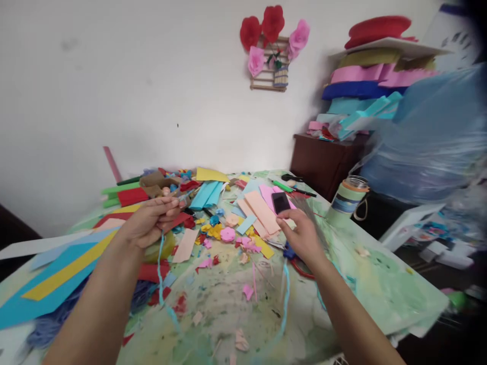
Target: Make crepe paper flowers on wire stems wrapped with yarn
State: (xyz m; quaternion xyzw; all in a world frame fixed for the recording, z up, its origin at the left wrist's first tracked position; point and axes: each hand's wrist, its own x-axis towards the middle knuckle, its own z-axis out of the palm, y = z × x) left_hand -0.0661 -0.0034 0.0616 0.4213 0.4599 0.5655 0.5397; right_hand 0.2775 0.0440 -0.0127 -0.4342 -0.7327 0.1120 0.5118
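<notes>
My left hand (154, 220) is closed in a pinch above the left part of the table. Light blue yarn (160, 268) hangs from it, and a small greyish tip shows at its fingertips, too blurred to name. Over the right side, my right hand (302, 235) has thumb and fingers pressed together. Another length of the blue yarn drops beneath it and curves toward the near edge; the hand hides its upper end. A dark phone-like rectangle (280, 202) lies just beyond those fingertips. Below the right hand are a dark blue object (289, 251) and a red loop-shaped handle (302, 268).
Paper strips, including a yellow strip (72, 266), spread across the left side. Pink paper flowers (228, 234) and scraps litter the middle. A green-and-blue bottle (348, 197) stands at the right edge, near a brown cabinet (317, 159) stacked with coloured paper rolls.
</notes>
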